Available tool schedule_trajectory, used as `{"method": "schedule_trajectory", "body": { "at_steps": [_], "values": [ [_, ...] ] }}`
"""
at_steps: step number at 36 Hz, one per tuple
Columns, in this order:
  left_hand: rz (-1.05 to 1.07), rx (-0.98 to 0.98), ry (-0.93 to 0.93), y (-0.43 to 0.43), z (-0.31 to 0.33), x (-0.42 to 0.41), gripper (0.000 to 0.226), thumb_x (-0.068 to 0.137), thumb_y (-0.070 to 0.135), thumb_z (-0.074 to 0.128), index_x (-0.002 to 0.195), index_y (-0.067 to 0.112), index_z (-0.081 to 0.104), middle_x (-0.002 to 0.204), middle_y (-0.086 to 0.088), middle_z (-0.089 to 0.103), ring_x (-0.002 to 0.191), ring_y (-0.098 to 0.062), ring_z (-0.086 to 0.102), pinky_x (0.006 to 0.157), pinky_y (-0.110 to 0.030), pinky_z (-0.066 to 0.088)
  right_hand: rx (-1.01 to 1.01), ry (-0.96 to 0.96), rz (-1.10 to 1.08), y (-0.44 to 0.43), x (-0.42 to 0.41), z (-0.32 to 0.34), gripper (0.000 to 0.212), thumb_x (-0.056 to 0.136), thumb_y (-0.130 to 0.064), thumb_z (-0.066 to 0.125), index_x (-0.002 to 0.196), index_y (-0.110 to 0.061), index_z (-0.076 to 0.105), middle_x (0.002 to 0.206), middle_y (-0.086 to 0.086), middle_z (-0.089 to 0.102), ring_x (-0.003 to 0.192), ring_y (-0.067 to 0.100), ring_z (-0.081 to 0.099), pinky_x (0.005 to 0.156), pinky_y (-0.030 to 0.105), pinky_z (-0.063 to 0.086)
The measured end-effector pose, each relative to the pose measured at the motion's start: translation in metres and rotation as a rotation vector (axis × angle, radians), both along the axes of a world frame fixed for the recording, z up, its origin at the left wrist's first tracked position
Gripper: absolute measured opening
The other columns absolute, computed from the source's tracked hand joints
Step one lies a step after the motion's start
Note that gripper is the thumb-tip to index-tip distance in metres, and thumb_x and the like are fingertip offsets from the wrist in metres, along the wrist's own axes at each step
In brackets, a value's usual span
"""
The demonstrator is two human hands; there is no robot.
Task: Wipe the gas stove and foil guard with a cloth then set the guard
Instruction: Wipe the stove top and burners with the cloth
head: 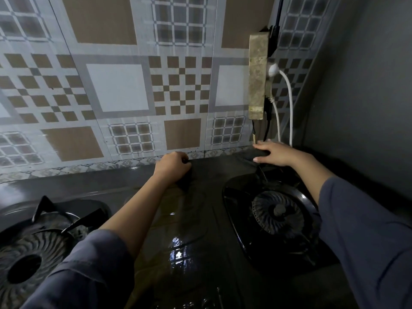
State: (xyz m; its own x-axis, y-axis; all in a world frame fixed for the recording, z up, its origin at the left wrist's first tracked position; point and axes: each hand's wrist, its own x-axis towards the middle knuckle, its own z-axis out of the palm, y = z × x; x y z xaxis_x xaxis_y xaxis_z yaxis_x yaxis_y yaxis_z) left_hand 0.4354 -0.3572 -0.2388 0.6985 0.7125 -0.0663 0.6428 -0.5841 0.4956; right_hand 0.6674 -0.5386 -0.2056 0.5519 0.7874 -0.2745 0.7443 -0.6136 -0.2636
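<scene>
Looking at a two-burner gas stove (200,219) pushed up against the tile-patterned wall (116,85): glossy black top with a bright glare patch front-centre, swirl-ribbed left burner (33,248) under black pan-support prongs, right burner (277,211) in a shiny black dish. Left hand (172,163) at the rear edge mid-stove, fingers curled tight onto a dark cloth (185,182), barely readable in the dim light. Right hand (274,153) on the stove's rear-right corner, fingers laid over the dark edge, thumb tucked under, gripping it.
</scene>
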Motion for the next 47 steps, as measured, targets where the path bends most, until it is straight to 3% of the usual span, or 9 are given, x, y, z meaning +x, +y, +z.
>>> {"method": "schedule_trajectory", "body": {
  "at_steps": [5,15,21,29,34,40,47],
  "values": [
    [0.011,-0.005,0.003,-0.001,0.000,0.000,0.030,0.091,0.030,0.053,0.119,0.020,0.059,0.114,-0.007,0.064,0.100,-0.024,0.061,0.089,-0.043,0.053,0.016,0.028,-0.134,-0.006,-0.002,-0.003,0.072,0.088,-0.051,0.053,0.148,-0.027,0.022,0.157,0.002,0.018,0.143,0.026,0.020,0.112,0.036,0.025],
    [-0.033,-0.011,0.019,0.001,-0.001,-0.006,0.036,0.091,0.033,0.053,0.125,0.021,0.055,0.123,-0.008,0.061,0.109,-0.025,0.058,0.095,-0.044,0.050,0.070,-0.003,-0.099,-0.016,-0.013,-0.013,0.063,0.092,-0.049,0.046,0.147,-0.029,0.022,0.158,-0.003,0.016,0.146,0.024,0.012,0.116,0.037,0.014],
    [-0.055,0.009,0.039,-0.001,0.001,-0.016,0.041,0.092,0.033,0.052,0.132,0.023,0.049,0.127,-0.009,0.058,0.112,-0.026,0.056,0.096,-0.044,0.049,0.064,0.134,-0.081,-0.010,-0.020,-0.002,0.058,0.093,-0.039,0.051,0.145,-0.031,0.028,0.157,-0.002,0.018,0.144,0.023,0.018,0.114,0.034,0.020],
    [-0.028,0.029,0.076,0.006,0.005,-0.039,0.041,0.091,0.034,0.054,0.131,0.023,0.049,0.123,-0.009,0.059,0.108,-0.025,0.058,0.091,-0.042,0.051,-0.023,0.135,-0.017,0.020,-0.043,0.009,0.058,0.089,-0.040,0.057,0.142,-0.034,0.034,0.156,0.002,0.022,0.141,0.027,0.025,0.111,0.036,0.027],
    [0.006,0.003,0.086,0.015,0.007,-0.056,0.040,0.091,0.033,0.054,0.129,0.020,0.051,0.121,-0.011,0.059,0.105,-0.025,0.058,0.087,-0.036,0.050,-0.071,0.071,0.034,0.042,-0.071,0.014,0.057,0.092,-0.038,0.054,0.144,-0.031,0.031,0.157,0.003,0.020,0.141,0.027,0.026,0.109,0.036,0.028],
    [-0.003,-0.003,0.101,0.027,0.010,-0.078,0.043,0.091,0.035,0.054,0.131,0.020,0.050,0.125,-0.013,0.058,0.111,-0.030,0.056,0.096,-0.044,0.048,-0.057,0.050,0.044,0.060,-0.102,0.007,0.056,0.095,-0.037,0.048,0.146,-0.031,0.026,0.157,0.002,0.021,0.140,0.028,0.028,0.106,0.035,0.031],
    [-0.067,0.012,0.124,0.033,0.012,-0.093,0.047,0.092,0.036,0.053,0.136,0.022,0.045,0.131,-0.011,0.055,0.116,-0.029,0.053,0.099,-0.042,0.045,-0.002,0.019,-0.041,0.061,-0.121,-0.002,0.053,0.099,-0.034,0.039,0.148,-0.023,0.022,0.157,0.001,0.019,0.143,0.026,0.021,0.114,0.037,0.022]
  ]
}}
